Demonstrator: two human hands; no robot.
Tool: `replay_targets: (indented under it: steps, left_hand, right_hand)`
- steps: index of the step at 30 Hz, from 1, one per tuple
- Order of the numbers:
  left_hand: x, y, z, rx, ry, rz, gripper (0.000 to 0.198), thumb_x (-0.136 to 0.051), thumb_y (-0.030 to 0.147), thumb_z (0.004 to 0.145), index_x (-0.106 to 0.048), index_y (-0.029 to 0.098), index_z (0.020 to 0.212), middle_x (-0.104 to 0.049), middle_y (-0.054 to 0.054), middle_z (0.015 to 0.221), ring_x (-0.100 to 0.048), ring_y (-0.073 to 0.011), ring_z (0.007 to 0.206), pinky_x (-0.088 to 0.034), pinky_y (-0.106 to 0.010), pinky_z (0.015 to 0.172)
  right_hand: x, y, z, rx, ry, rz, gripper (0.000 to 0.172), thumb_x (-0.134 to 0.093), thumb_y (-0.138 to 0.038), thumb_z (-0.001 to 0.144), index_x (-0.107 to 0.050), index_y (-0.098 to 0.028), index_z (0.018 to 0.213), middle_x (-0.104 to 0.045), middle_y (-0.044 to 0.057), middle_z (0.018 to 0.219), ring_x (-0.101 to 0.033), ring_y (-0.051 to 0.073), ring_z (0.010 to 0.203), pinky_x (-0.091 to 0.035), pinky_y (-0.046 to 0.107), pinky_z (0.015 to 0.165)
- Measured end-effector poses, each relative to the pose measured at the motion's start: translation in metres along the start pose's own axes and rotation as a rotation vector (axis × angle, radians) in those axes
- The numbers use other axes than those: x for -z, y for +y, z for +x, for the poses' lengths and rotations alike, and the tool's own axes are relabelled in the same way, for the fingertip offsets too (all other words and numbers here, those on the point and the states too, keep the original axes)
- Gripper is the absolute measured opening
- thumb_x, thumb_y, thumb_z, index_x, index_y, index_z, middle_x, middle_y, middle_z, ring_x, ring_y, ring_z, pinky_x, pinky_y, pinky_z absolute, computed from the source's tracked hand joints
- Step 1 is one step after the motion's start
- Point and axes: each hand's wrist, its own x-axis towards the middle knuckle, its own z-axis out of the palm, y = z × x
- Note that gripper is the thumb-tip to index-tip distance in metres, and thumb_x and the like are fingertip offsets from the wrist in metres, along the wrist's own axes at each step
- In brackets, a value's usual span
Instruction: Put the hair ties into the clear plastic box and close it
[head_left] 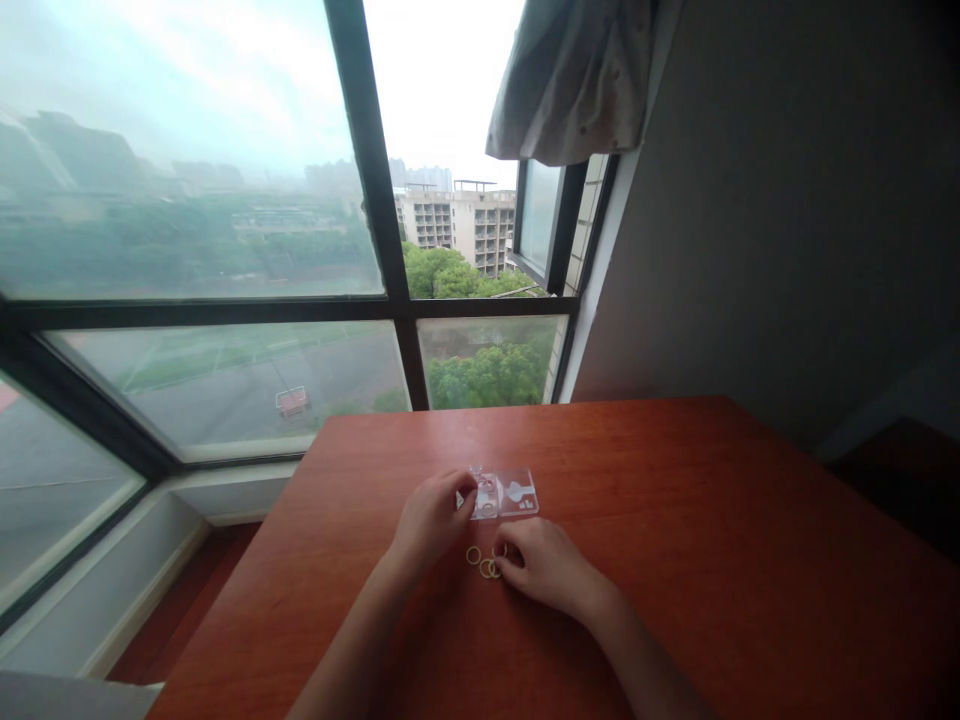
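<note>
while the left hand (431, 520) holds the clear plate (517, 493) in the head view, its grip pinching the plate's left edge, the right hand (547, 568) curls over the small rings (484, 562) lying just nearer on the table (712, 520) — whether that grip pinches one, i cannot tell. keeping the plate flat and taking one ring at a time seems wisest. plate: hard, glossy, rectangular; rings: thin, pale yellow, round — table: smooth red-brown wood.
</note>
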Motion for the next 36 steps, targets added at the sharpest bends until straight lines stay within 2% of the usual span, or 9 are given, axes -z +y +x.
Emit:
replay_targets:
  steps: [8, 14, 20, 25, 29, 36]
  left_hand:
    - [0.0007, 0.0025, -0.0005, -0.005, -0.002, 0.021, 0.011, -0.053, 0.021, 0.082, -0.063, 0.02, 0.08, -0.067, -0.002, 0.08, -0.057, -0.0144, 0.07, -0.039, -0.023, 0.064]
    - [0.0007, 0.0022, -0.0006, -0.037, 0.019, 0.005, 0.011, -0.052, 0.02, 0.083, -0.063, 0.02, 0.079, -0.066, -0.001, 0.078, -0.056, -0.0136, 0.068, -0.039, -0.022, 0.062]
    - [0.0003, 0.0039, 0.0, -0.1, -0.005, -0.136, 0.012, -0.052, 0.02, 0.083, -0.064, 0.018, 0.081, -0.065, -0.001, 0.074, -0.054, -0.0122, 0.065, -0.04, -0.021, 0.061]
    - [-0.0002, 0.0084, -0.0007, -0.133, -0.081, -0.244, 0.013, -0.053, 0.019, 0.082, -0.065, 0.017, 0.081, -0.065, 0.0, 0.073, -0.054, -0.0104, 0.062, -0.04, -0.02, 0.059]
    - [-0.0001, 0.0092, -0.0008, -0.143, -0.083, -0.221, 0.013, -0.053, 0.02, 0.082, -0.065, 0.016, 0.08, -0.065, -0.001, 0.072, -0.053, -0.0106, 0.062, -0.04, -0.02, 0.059]
    - [-0.0012, 0.0051, -0.001, -0.141, -0.05, -0.182, 0.012, -0.053, 0.018, 0.082, -0.065, 0.018, 0.081, -0.065, -0.001, 0.074, -0.054, -0.0113, 0.063, -0.04, -0.02, 0.059]
  right_hand:
    - [-0.0035, 0.0016, 0.0011, 0.021, 0.032, 0.023, 0.009, -0.057, -0.02, 0.079, -0.066, -0.02, 0.078, -0.069, 0.0, 0.075, -0.058, 0.013, 0.066, -0.032, 0.022, 0.058]
    - [0.0002, -0.0018, 0.0022, 0.025, 0.103, 0.095, 0.006, -0.059, -0.019, 0.079, -0.064, -0.02, 0.075, -0.065, -0.002, 0.071, -0.055, 0.012, 0.064, -0.032, 0.021, 0.059]
    - [0.0027, -0.0011, 0.005, -0.021, 0.22, 0.173, 0.007, -0.056, -0.02, 0.081, -0.062, -0.02, 0.078, -0.061, -0.002, 0.066, -0.054, 0.012, 0.061, -0.033, 0.021, 0.059]
    - [0.001, 0.0034, 0.0075, -0.055, 0.294, 0.189, 0.009, -0.055, -0.021, 0.084, -0.063, -0.02, 0.081, -0.061, -0.001, 0.066, -0.055, 0.013, 0.061, -0.035, 0.021, 0.06]
    - [-0.0003, 0.0061, 0.0073, -0.063, 0.255, 0.175, 0.01, -0.055, -0.022, 0.084, -0.065, -0.02, 0.082, -0.064, -0.001, 0.068, -0.057, 0.013, 0.063, -0.036, 0.021, 0.061]
    - [0.0028, 0.0055, 0.0008, -0.076, 0.098, 0.11, 0.006, -0.062, -0.023, 0.078, -0.065, -0.023, 0.083, -0.066, -0.002, 0.073, -0.057, 0.013, 0.067, -0.032, 0.021, 0.06]
